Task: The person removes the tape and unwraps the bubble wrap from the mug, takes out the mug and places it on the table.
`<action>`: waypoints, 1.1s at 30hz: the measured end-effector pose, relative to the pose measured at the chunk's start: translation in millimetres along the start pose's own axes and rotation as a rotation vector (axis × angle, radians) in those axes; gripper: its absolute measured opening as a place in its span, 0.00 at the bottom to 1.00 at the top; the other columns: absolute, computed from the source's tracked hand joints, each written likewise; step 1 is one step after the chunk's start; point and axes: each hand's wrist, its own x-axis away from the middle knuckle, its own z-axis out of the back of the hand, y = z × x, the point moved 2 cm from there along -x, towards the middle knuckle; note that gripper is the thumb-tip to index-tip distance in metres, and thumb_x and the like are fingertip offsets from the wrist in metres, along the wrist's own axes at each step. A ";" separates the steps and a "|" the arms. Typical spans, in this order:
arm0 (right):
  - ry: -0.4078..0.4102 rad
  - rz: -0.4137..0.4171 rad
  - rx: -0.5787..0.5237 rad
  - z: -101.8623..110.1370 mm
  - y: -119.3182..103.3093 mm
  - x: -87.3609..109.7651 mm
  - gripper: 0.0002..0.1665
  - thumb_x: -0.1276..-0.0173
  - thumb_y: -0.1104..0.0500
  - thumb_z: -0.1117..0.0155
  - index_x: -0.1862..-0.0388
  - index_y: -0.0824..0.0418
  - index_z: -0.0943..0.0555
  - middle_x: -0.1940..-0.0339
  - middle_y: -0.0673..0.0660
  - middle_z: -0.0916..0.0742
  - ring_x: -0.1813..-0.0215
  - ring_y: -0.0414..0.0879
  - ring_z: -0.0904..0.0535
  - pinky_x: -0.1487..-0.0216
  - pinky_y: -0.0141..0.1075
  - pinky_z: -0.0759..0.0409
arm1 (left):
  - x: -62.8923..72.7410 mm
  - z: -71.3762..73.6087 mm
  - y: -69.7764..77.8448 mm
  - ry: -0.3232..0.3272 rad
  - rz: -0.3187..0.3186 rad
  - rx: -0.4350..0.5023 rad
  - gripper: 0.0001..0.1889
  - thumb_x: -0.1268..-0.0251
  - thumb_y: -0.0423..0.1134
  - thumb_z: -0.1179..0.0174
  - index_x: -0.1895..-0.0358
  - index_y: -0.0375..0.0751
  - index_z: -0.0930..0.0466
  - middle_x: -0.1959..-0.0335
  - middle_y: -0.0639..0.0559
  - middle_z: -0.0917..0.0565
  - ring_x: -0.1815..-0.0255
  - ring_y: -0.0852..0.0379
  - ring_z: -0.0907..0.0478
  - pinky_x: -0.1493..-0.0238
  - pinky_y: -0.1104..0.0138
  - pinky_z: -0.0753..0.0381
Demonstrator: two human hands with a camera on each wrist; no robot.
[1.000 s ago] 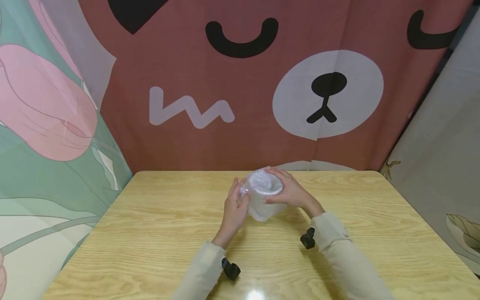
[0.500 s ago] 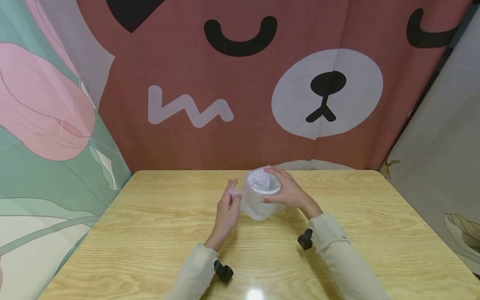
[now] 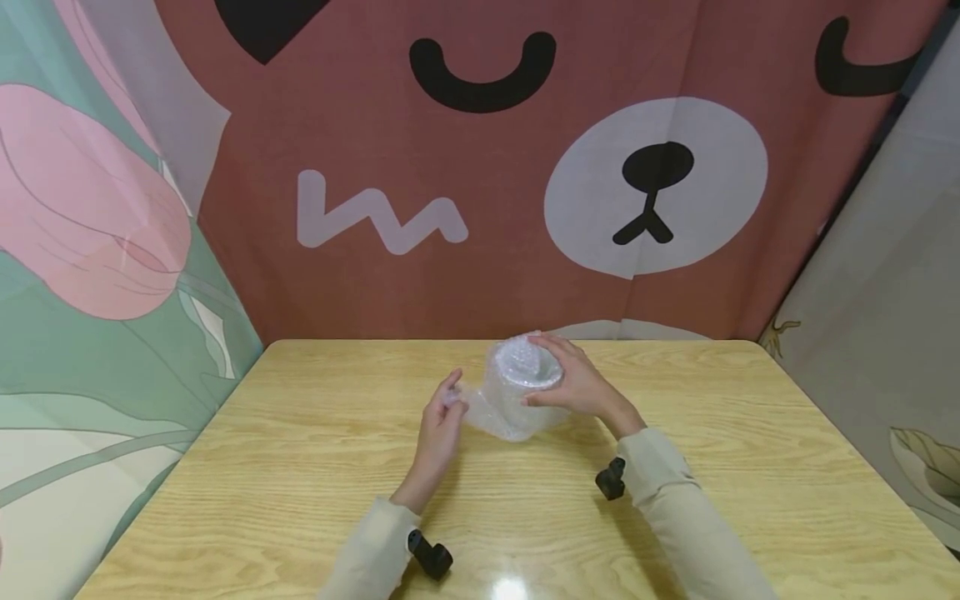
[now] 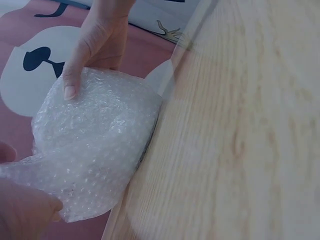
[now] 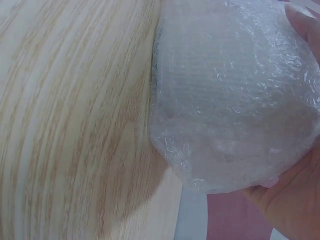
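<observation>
A bundle of clear bubble wrap (image 3: pixel 517 392), rounded like a roll, stands on the wooden table toward its far edge. My right hand (image 3: pixel 577 379) grips its upper right side, thumb in front and fingers over the top. A loose flap (image 4: pixel 75 185) of the wrap stretches out to the left, its end pinched by my left hand (image 3: pixel 442 421). In the right wrist view the wrap's side (image 5: pixel 230 90) is layered and shiny, with part of my right hand (image 5: pixel 295 200) around it. Whatever may lie inside the layers is hidden.
The pale wood table (image 3: pixel 300 467) ends at a reddish-brown curtain (image 3: pixel 360 292) with a bear print. Flowered cloth (image 3: pixel 97 333) hangs on the left and a grey cloth (image 3: pixel 862 333) on the right. Small black wrist cameras (image 3: pixel 431 557) sit on both sleeves.
My left hand has left the side of the bundle and drawn a flap of bubble wrap out to the left and slightly down. My right hand keeps its hold, almost still.
</observation>
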 end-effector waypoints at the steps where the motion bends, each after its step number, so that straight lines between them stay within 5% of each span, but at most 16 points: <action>1: 0.000 0.001 0.000 -0.1 0.0 -0.2 0.60 0.56 0.39 0.19 0.25 0.48 0.38 0.24 0.56 0.38 0.26 0.58 0.47 0.36 0.65 0.42 | 0.5 1.4 -0.3 -0.004 0.006 0.005 0.26 0.40 0.24 0.50 0.36 0.28 0.30 0.38 0.34 0.27 0.37 0.41 0.32 0.35 0.49 0.37; 6: 0.005 0.010 -0.002 0.8 -1.1 0.6 0.61 0.56 0.41 0.19 0.25 0.50 0.38 0.24 0.57 0.38 0.27 0.59 0.47 0.36 0.66 0.42 | 4.4 8.0 -0.6 -0.025 0.079 0.022 0.28 0.40 0.24 0.50 0.33 0.30 0.32 0.40 0.31 0.26 0.42 0.43 0.28 0.44 0.58 0.29; 11: 0.006 0.014 -0.010 1.0 -1.4 1.4 0.60 0.55 0.41 0.19 0.25 0.51 0.38 0.25 0.58 0.38 0.27 0.60 0.47 0.37 0.67 0.43 | 7.8 12.0 -0.5 -0.035 0.173 0.130 0.28 0.40 0.24 0.51 0.33 0.29 0.33 0.46 0.32 0.23 0.64 0.59 0.27 0.68 0.72 0.30; 13: 0.006 0.017 -0.014 0.9 -1.7 1.5 0.60 0.54 0.41 0.19 0.25 0.51 0.38 0.25 0.59 0.38 0.27 0.61 0.47 0.37 0.67 0.43 | 8.9 13.0 -0.7 -0.032 0.203 0.189 0.27 0.40 0.24 0.51 0.33 0.28 0.33 0.46 0.33 0.23 0.68 0.63 0.30 0.70 0.75 0.32; 22: 0.003 0.012 -0.027 0.8 -4.1 2.0 0.60 0.54 0.42 0.19 0.25 0.51 0.39 0.25 0.58 0.38 0.27 0.61 0.48 0.37 0.67 0.43 | 14.3 19.6 0.1 -0.019 0.287 0.410 0.24 0.34 0.22 0.54 0.34 0.22 0.39 0.48 0.41 0.28 0.61 0.63 0.28 0.62 0.76 0.26; 29: 0.005 0.014 -0.024 0.6 -3.5 2.1 0.59 0.54 0.42 0.19 0.25 0.51 0.39 0.25 0.58 0.38 0.27 0.61 0.47 0.37 0.67 0.42 | 17.3 27.0 -0.1 -0.017 0.297 0.439 0.23 0.33 0.21 0.57 0.35 0.19 0.41 0.42 0.35 0.32 0.55 0.60 0.27 0.56 0.73 0.23; 33: 0.009 0.014 -0.028 0.1 -2.9 2.3 0.59 0.54 0.42 0.19 0.25 0.51 0.38 0.25 0.59 0.38 0.27 0.61 0.46 0.37 0.67 0.42 | 19.4 32.3 -1.0 -0.020 0.308 0.445 0.22 0.33 0.21 0.56 0.36 0.19 0.40 0.46 0.39 0.29 0.58 0.61 0.27 0.58 0.73 0.23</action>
